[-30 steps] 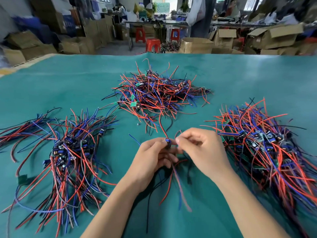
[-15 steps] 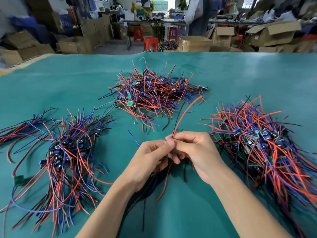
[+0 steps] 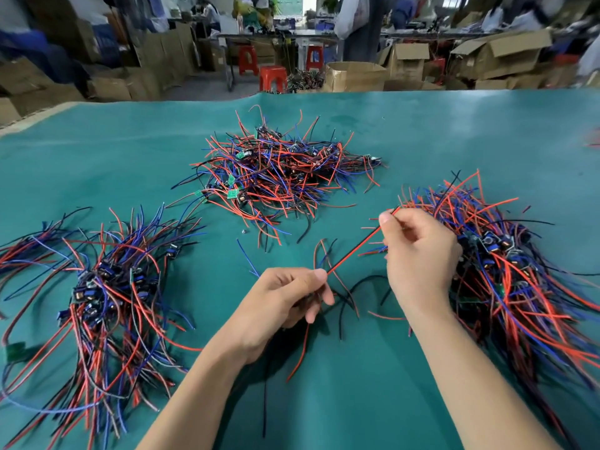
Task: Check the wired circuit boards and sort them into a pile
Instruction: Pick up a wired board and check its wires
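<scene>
- Left hand (image 3: 279,297) is gripping a wired board, hidden in its fingers, above the tabletop (image 3: 324,401).
- Right hand (image 3: 418,251) is pinching its red wire (image 3: 354,251) taut: checking.
- Next, likely dropping it onto a pile (image 3: 506,254).

Two bare forearms enter from the bottom edge, each ending in a bare hand. The left hand (image 3: 285,297) and the right hand (image 3: 418,251) wear no gloves, rings, watch or wrist strap. No sleeve shows on either arm (both are uncovered as far as the frame reaches). Fingernails are short and unpainted.
</scene>
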Available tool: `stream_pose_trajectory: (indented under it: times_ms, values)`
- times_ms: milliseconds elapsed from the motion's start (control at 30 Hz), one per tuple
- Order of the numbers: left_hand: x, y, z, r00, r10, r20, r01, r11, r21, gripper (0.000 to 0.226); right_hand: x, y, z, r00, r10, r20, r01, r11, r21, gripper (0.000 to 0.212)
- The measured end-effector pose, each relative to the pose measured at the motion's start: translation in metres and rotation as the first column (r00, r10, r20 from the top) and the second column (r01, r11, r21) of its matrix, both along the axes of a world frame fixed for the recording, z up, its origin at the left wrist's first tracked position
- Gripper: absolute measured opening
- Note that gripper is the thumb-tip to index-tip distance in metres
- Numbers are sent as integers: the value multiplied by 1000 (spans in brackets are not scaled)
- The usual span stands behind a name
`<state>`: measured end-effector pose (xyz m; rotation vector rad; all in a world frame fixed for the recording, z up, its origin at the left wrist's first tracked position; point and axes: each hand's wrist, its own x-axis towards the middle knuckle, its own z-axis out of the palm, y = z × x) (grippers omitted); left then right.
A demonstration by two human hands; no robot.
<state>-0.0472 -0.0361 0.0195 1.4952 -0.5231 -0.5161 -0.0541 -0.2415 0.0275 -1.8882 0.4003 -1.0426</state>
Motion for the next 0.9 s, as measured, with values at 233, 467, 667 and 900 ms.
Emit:
stream_pose_trajectory:
  times_ms: [233, 467, 667, 900]
  values:
    - [0, 1, -2, 999, -11, 45, 9, 999, 39, 41, -1, -3, 8, 997, 61, 38, -67, 981, 180, 20]
    - [1, 0, -5, 997, -42, 68, 40, 999, 34, 41, -4, -1, 23, 938, 258, 233, -298, 255, 920, 31]
    - [4, -3, -7, 989, 140, -49, -145, 982, -124, 43, -6, 18, 20, 887, 386, 252, -353, 217, 910, 46]
    - [6, -1, -3, 990, 48, -136, -67, 988, -138, 44, -17, 56, 4, 696, 683, -221, -586, 718, 375, 16]
